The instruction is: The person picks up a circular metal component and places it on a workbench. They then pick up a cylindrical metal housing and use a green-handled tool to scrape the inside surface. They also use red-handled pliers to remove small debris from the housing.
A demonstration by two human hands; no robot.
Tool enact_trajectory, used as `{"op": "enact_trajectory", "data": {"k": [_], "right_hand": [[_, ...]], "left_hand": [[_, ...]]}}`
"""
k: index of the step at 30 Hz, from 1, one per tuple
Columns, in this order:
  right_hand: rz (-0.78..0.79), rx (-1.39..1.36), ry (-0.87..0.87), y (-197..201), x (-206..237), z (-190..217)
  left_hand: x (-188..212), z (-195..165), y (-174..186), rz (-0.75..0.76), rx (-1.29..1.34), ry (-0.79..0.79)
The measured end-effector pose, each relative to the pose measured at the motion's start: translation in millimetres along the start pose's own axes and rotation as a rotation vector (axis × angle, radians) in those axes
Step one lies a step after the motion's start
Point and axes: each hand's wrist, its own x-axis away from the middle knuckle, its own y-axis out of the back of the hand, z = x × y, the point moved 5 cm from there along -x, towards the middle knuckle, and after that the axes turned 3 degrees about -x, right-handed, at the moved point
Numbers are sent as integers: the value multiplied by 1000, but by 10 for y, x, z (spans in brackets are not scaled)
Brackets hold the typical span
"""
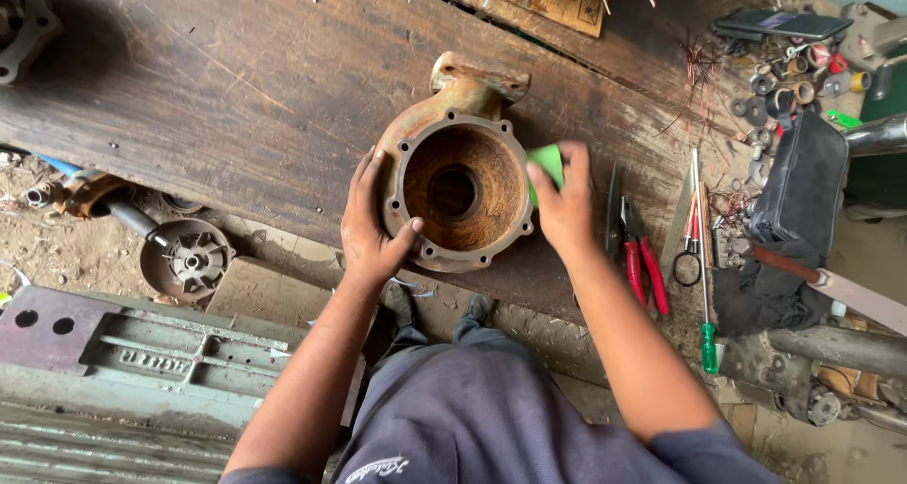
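Far left of the rusted pump housing [460,168], on the dirt below the bench edge: a round finned impeller plate [187,257] and a grey-green metal casting [142,352], both well apart from the work. Nearer, on the housing's left flank: left hand [370,227], fingers spread up along the outer wall, thumb hooked over the bolt-hole flange, clamped on the rim and bracing it. At centre on the dark wooden workbench [236,97]: the housing itself, open mouth up toward the camera, round bore in the middle, flanged outlet neck pointing away from the body and a little right, so that its long axis runs from the near rim to that far neck. At the housing's right rim: right hand [567,210], fingers closed together on a small green pad [547,166], pad pressed at the inner edge of the cavity. Both hands touching the housing, one on each side; rusty cavity lying just left of the right fingertips, so clearly the nearer hand to the inner wall. Just right of the housing: red-handled pliers [644,271], small scissors [690,248] and a green-handled screwdriver [707,333] lying side by side. Farther right still: a black pouch [803,186] and a scatter of small rings and washers [789,83].
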Motion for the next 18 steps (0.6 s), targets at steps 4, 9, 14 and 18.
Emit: {"op": "enact_trajectory", "data": {"k": [4, 9, 14, 18], "right_hand": [[-25, -31, 90, 38, 47, -10], [-35, 123, 142, 53, 46, 42], [-47, 118, 112, 55, 50, 91], [-2, 9, 104, -2, 70, 109]], "left_hand": [[-5, 12, 13, -20, 0, -3], [-27, -16, -14, -2, -2, -19], [-19, 3, 8, -9, 11, -4], [-35, 23, 8, -19, 1, -15]]}}
